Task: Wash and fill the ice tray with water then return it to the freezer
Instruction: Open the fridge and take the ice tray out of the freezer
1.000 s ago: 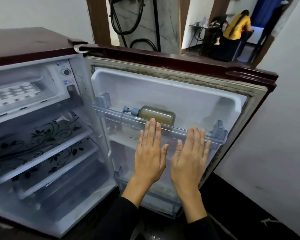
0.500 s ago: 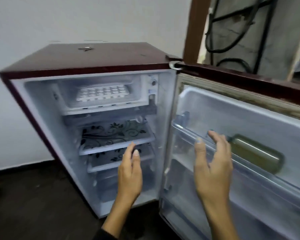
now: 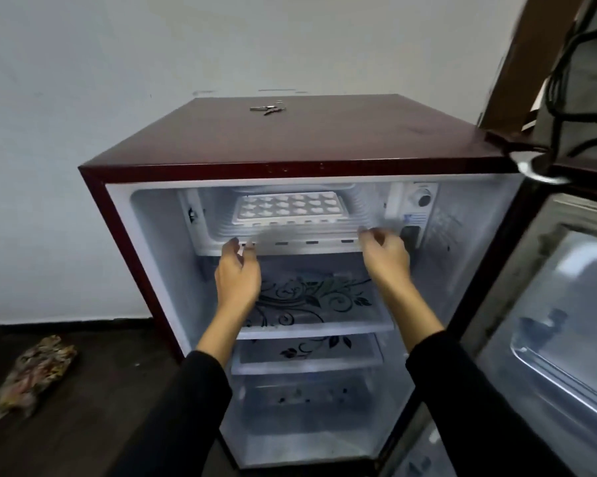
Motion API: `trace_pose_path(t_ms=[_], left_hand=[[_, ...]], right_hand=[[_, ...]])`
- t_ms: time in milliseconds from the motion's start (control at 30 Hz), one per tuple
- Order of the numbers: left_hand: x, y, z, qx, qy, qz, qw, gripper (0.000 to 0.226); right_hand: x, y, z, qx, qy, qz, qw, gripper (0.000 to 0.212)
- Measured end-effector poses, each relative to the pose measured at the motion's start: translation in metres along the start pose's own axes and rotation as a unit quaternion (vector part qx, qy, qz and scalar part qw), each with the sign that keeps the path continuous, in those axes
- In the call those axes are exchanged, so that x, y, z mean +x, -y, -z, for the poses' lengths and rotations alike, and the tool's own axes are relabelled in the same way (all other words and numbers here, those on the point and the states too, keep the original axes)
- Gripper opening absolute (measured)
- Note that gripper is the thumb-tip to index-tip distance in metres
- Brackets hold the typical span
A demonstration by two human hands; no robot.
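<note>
A white ice tray [image 3: 288, 208] with heart-shaped cells lies flat inside the freezer compartment [image 3: 355, 218] at the top of a small maroon fridge [image 3: 324, 139]. My left hand [image 3: 237, 273] is raised in front of the compartment's lower front lip, left of centre, fingers curled and apart, holding nothing. My right hand [image 3: 384, 254] is at the same lip on the right, fingers bent, also holding nothing. Both hands are below and in front of the tray, not touching it.
The fridge door [image 3: 558, 321] stands open to the right. Glass shelves with a floral print [image 3: 310, 301] sit below the freezer. Keys [image 3: 268, 107] lie on the fridge top. A patterned cloth [image 3: 31, 376] lies on the dark floor at left. A thermostat dial [image 3: 423, 199] is right of the freezer.
The view has swung from the door to the fridge interior. Both hands have risen from shelf and door height up to the freezer compartment's front lip.
</note>
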State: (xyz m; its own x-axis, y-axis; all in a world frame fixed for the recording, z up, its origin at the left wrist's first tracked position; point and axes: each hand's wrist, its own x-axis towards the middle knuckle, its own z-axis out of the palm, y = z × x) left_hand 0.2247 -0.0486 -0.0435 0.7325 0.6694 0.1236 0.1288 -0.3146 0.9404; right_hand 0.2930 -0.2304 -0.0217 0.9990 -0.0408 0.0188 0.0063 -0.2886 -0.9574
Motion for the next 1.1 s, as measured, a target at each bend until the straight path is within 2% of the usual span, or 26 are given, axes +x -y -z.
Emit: trace_pose_path(t_ms=[100, 200, 300, 467, 600, 733, 833, 933, 1033, 1100], left_hand=[[0.045, 0.003, -0.007, 0.025, 0.004, -0.008, 1.000, 0.047], [0.078, 0.007, -0.014, 0.069, -0.002, -0.016, 0.997, 0.043], [0.102, 0.011, -0.019, 0.095, -0.013, -0.036, 0.995, 0.040], [0.131, 0.014, -0.027, 0.112, -0.013, -0.027, 0.993, 0.018], [0.147, 0.015, -0.031, 0.124, -0.013, -0.016, 0.992, 0.024], [0.154, 0.015, -0.036, 0.137, -0.005, 0.001, 0.991, 0.032], [0.155, 0.013, -0.037, 0.096, -0.015, 0.027, 0.995, 0.030], [0.155, 0.011, -0.034, 0.019, -0.044, 0.038, 0.998, 0.015], [0.147, 0.002, -0.030, -0.047, -0.075, 0.036, 0.995, 0.033], [0.138, -0.002, -0.027, -0.092, -0.087, 0.029, 0.992, 0.027]], right_hand=[[0.045, -0.007, -0.027, -0.014, 0.000, 0.005, 1.000, 0.033], [0.078, -0.010, -0.050, -0.035, -0.023, 0.010, 0.999, 0.041], [0.108, -0.018, -0.069, -0.048, -0.043, 0.028, 0.998, 0.040], [0.144, -0.017, -0.089, -0.083, -0.092, 0.040, 0.991, 0.037], [0.161, -0.014, -0.099, -0.113, -0.098, 0.028, 0.988, 0.043], [0.164, -0.014, -0.103, -0.149, -0.082, 0.020, 0.985, 0.037], [0.161, -0.012, -0.102, -0.130, -0.083, 0.001, 0.988, 0.036], [0.154, -0.008, -0.100, -0.086, -0.091, -0.004, 0.992, 0.038], [0.141, 0.000, -0.094, -0.055, -0.104, -0.007, 0.993, 0.040], [0.129, 0.001, -0.086, -0.050, -0.102, -0.017, 0.993, 0.034]])
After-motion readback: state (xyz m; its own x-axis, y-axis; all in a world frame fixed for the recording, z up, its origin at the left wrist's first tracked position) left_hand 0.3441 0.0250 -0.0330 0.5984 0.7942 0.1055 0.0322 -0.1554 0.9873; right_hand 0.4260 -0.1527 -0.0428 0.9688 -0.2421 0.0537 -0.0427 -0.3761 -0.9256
